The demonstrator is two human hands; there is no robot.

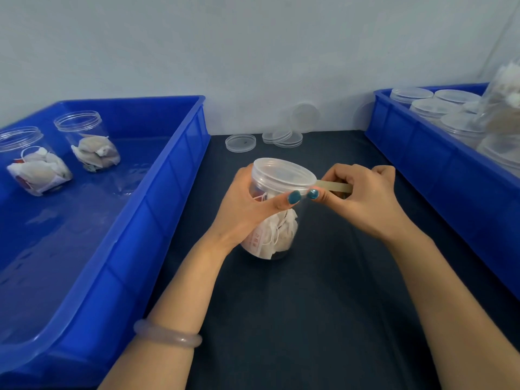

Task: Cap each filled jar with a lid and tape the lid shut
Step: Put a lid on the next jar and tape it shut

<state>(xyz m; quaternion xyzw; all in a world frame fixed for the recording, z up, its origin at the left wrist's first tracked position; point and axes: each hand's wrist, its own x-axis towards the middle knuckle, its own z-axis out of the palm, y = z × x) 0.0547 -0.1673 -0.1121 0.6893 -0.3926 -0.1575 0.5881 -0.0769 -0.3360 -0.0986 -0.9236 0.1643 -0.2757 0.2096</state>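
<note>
Jar (274, 235) of clear thin plastic, upright on the dark counter (309, 305) between the two hands, lid (282, 175) already seated on its mouth. Partly filled with tea bags (281, 232), so judged light and easy to tip. Wall likely smooth, a little slippery, and springy enough to dent under a hard squeeze.

Left hand (247, 209) curled round the upper wall just under the lid, thumb tip pressed against the lid's skirt. Right hand (363, 198) just beside the lid's right edge, fingers folded, pinching a strip of pale tape (334, 186) drawn taut from the rim. Tape's near end perhaps already stuck down under the left thumb; hard to tell from this angle.

Best held as now: high on the wall, close to the seam, with moderate pressure only, bottom kept flat on the counter against spinning. Tape thin, limp and sticky, apt to fold on itself, so best kept stretched and laid across the seam of lid and wall.

Beyond the hands, near the back wall, several spare lids (240, 142). To the left of the left hand, a blue bin (112, 249) holding two uncapped jars (90, 142) with tea bags. To the right of the right hand, another blue bin (422, 164) with capped jars (430, 108).
</note>
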